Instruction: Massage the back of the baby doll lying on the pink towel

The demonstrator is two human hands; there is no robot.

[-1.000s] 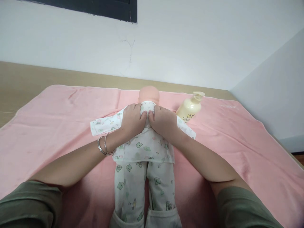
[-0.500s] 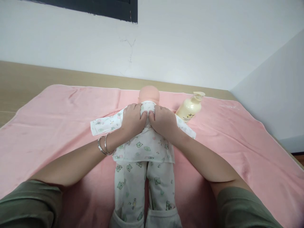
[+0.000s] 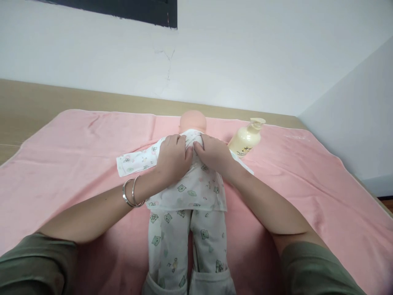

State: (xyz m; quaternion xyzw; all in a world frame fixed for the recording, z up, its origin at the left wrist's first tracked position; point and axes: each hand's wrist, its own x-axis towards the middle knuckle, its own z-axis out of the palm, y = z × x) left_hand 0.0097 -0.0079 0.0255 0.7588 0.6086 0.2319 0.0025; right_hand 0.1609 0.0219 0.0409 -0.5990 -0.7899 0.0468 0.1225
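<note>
A baby doll (image 3: 193,121) lies stretched out, its bald head toward the wall, seemingly with its back up. It wears a white top (image 3: 190,192) and matching trousers (image 3: 172,237), both printed with small green bears. My left hand (image 3: 175,157) rests flat on the left side of the doll's upper back, fingers pointing toward its head. On the right side, my right hand (image 3: 215,155) lies the same way. Both thumbs point inward near the middle, close together, and the fabric between them is wrinkled. Some fingertips are hidden over the shoulders. Two silver bangles (image 3: 133,191) circle my left wrist.
A cream pump bottle (image 3: 245,139) stands just right of my right hand, by the doll's sleeve. Under everything spreads a pink cloth (image 3: 76,164) on a wooden surface (image 3: 39,94). A white wall (image 3: 230,61) rises behind, with a dark framed panel (image 3: 138,10) at upper left.
Both hands have shifted slightly over the doll's back. The top has creased diagonally near the neck and between the thumbs. The bottle has not moved.
</note>
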